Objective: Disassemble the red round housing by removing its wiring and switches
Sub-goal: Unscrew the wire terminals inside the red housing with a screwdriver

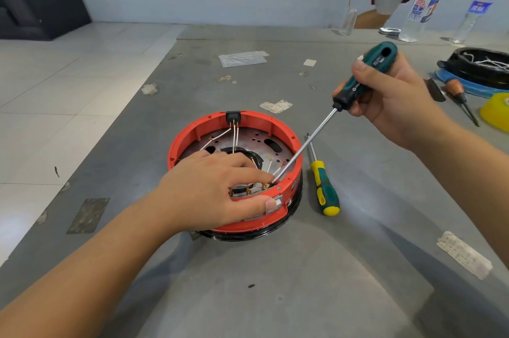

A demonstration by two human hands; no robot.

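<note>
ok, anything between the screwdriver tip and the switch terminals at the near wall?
Nothing visible. The screwdriver in the right hand reaches over the housing rim to the terminals; left hand fingers lie beside its tip.

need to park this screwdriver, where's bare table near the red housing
Bare table in front of the red housing, and left of it toward the floor edge. Crowded on the right: yellow-handled screwdriver beside it, tools and black ring farther out.

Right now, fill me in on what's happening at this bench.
A person is taking apart a red round housing. Their left hand steadies its near rim, thumb outside and fingers inside. Their right hand grips a green-handled screwdriver, tip down among the white wires near the inner wall. A black switch remains mounted on the far rim. A second screwdriver lies beside it.
</note>
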